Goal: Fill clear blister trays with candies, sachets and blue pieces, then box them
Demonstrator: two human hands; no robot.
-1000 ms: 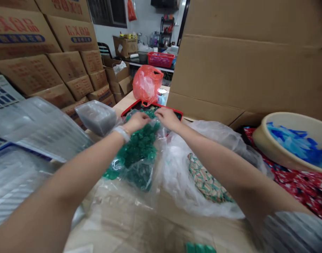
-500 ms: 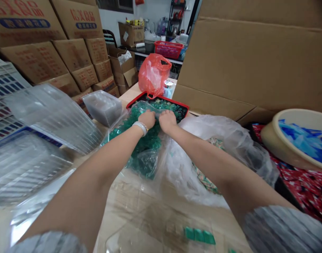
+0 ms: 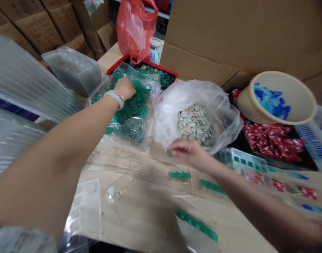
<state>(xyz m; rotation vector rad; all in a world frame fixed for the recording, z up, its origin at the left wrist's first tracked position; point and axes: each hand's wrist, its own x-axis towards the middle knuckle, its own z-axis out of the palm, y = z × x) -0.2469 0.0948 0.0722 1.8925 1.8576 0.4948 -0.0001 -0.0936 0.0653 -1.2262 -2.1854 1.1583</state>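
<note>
My left hand (image 3: 126, 88), with a pale bracelet at the wrist, rests among the small green pieces (image 3: 134, 105) in a clear plastic bag (image 3: 136, 133). Its fingers are curled; what they hold is hidden. My right hand (image 3: 186, 150) is smeared by motion above the table, in front of a white plastic bag (image 3: 165, 109). A small green piece (image 3: 169, 153) shows at its pinched fingertips. Below it lie short rows of green pieces: one row (image 3: 180, 174), a second row (image 3: 212, 187) and a longer row (image 3: 196, 225).
Striped pieces (image 3: 195, 123) fill the white bag. A cream tub (image 3: 278, 96) of blue pieces stands over red packets (image 3: 277, 140). Behind are a red-rimmed tray (image 3: 167, 70) and a red bag (image 3: 134, 31). Clear plastic trays (image 3: 24, 80) stack at left; cardboard (image 3: 229, 38) rises behind.
My right hand has left the clear bag and moved toward me, a green piece at its fingertips. My left hand stays at the bag. The view has tilted down and right.
</note>
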